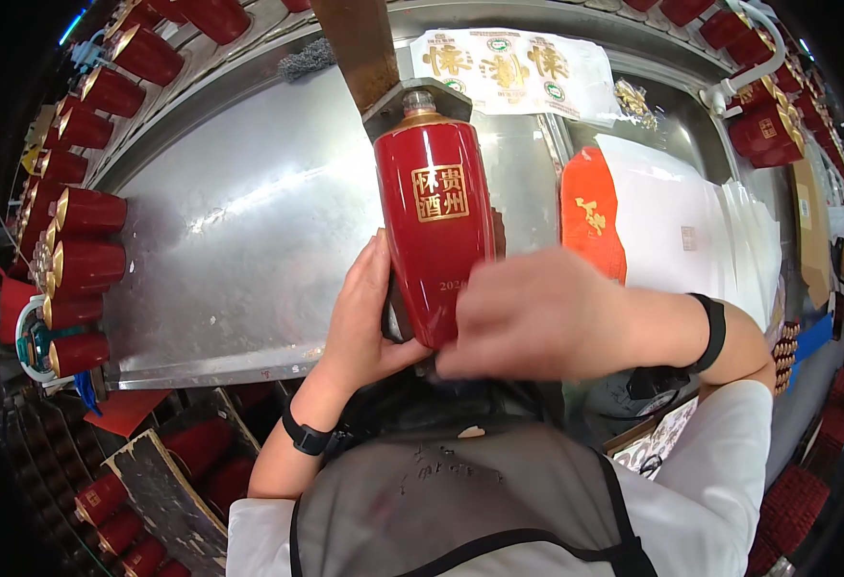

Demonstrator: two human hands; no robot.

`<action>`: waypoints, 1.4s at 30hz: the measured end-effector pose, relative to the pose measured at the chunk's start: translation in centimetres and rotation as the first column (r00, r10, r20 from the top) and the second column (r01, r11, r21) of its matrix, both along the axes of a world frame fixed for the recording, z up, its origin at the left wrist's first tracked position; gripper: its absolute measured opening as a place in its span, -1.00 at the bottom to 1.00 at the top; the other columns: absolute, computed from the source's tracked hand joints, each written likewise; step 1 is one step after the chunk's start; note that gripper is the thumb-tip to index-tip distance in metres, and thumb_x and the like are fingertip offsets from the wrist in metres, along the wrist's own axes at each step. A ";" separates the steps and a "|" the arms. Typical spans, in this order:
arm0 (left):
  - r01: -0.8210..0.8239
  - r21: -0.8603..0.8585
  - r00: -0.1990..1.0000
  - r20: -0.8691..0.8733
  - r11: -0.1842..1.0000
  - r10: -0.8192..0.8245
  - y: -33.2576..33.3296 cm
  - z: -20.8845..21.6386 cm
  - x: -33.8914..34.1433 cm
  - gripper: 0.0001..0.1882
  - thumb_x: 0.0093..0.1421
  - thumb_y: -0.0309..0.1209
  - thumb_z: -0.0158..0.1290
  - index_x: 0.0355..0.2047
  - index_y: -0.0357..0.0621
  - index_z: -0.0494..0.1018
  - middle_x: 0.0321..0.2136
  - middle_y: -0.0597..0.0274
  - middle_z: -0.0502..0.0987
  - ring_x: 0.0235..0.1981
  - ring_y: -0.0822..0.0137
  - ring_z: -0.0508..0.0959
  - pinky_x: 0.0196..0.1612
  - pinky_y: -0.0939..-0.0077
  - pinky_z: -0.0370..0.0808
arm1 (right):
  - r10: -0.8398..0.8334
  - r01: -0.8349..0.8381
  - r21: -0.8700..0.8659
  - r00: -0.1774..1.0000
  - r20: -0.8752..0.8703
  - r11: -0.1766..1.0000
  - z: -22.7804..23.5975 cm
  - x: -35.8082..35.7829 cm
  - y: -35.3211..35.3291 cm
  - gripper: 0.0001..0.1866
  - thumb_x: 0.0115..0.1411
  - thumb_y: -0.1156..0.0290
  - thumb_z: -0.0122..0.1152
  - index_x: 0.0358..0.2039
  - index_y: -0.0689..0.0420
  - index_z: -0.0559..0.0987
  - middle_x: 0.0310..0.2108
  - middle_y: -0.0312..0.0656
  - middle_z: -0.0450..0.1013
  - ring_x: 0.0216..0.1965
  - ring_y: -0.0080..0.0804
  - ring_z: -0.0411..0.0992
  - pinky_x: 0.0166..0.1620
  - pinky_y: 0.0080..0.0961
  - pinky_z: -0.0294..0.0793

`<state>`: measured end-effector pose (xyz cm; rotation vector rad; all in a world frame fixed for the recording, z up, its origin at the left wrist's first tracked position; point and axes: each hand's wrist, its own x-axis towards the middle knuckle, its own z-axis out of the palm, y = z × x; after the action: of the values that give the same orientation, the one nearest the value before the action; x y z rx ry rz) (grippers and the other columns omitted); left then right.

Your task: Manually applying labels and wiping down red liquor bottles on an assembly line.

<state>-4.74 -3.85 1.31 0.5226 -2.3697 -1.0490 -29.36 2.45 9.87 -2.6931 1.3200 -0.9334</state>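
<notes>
A glossy red bottle (434,202) with gold characters in a square on its front lies tilted before me. Its clear neck rests in a dark metal bracket (381,117) at the far end. My left hand (357,313) is closed around the bottle's lower left side, thumb near the base. Over the lower right of the bottle is my right hand (542,317), blurred, its fingers curled in. Whatever those fingers may hold is hidden.
A brown post (355,48) rises behind the bracket on the metal worktop (239,221). Printed sheets (508,72), an orange-red pad (590,216) and white sheets (667,221) lie beyond and to the right. Rows of red bottles (90,264) line both sides. A grey scrubber (307,60) sits at the back.
</notes>
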 end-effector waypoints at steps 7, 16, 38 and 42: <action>-0.029 -0.040 0.999 0.035 0.999 0.031 0.1 0.3 0.6 0.16 -0.16 -0.27 0.36 0.36 -0.30 -0.08 0.25 -0.18 0.21 0.27 -0.18 0.23 0.28 0.13 0.22 | 0.133 -0.151 0.383 0.988 0.073 0.911 2.9 1.6 -0.9 -0.75 -0.04 0.42 0.33 -0.27 -0.07 0.64 -0.44 -0.28 0.45 -0.34 -0.37 0.48 -0.31 -0.45 0.48; -0.037 -0.020 0.999 -0.007 0.999 0.037 0.4 0.1 0.5 0.21 -0.23 -0.20 0.41 0.36 -0.27 -0.03 0.24 -0.15 0.23 0.24 -0.16 0.26 0.28 0.11 0.22 | 0.029 -0.113 0.462 0.982 0.186 0.880 2.1 0.3 -3.1 -0.82 0.05 0.34 0.34 -0.29 0.03 0.64 -0.40 -0.22 0.52 -0.39 -0.34 0.51 -0.27 -0.42 0.53; -0.106 0.823 0.898 -0.162 0.558 0.409 -2.1 2.7 -10.2 -0.14 0.18 0.30 -0.07 0.05 -0.36 0.39 -0.07 -0.06 0.51 -0.03 0.19 0.50 0.04 0.30 0.42 | 0.104 0.064 0.542 0.956 -0.274 0.838 8.7 -0.2 -0.8 -0.79 0.22 0.35 0.30 -0.13 0.07 0.68 -0.21 -0.06 0.60 -0.20 -0.21 0.56 -0.04 -0.48 0.49; -0.053 0.928 0.899 -0.116 0.369 0.422 -1.0 4.4 -8.5 -0.20 -0.01 -0.02 0.30 0.07 -0.38 0.35 -0.07 -0.08 0.51 -0.13 0.13 0.59 -0.15 0.23 0.57 | -0.357 0.362 -0.048 0.929 0.096 0.931 9.5 -7.4 -1.2 -0.80 0.24 0.46 0.23 -0.20 0.31 0.64 -0.20 -0.03 0.60 -0.20 -0.34 0.55 -0.07 -0.48 0.50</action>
<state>-13.26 -4.80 5.67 0.9315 -1.1276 -2.0674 -36.76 1.25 19.37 -2.4641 1.8343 -1.1205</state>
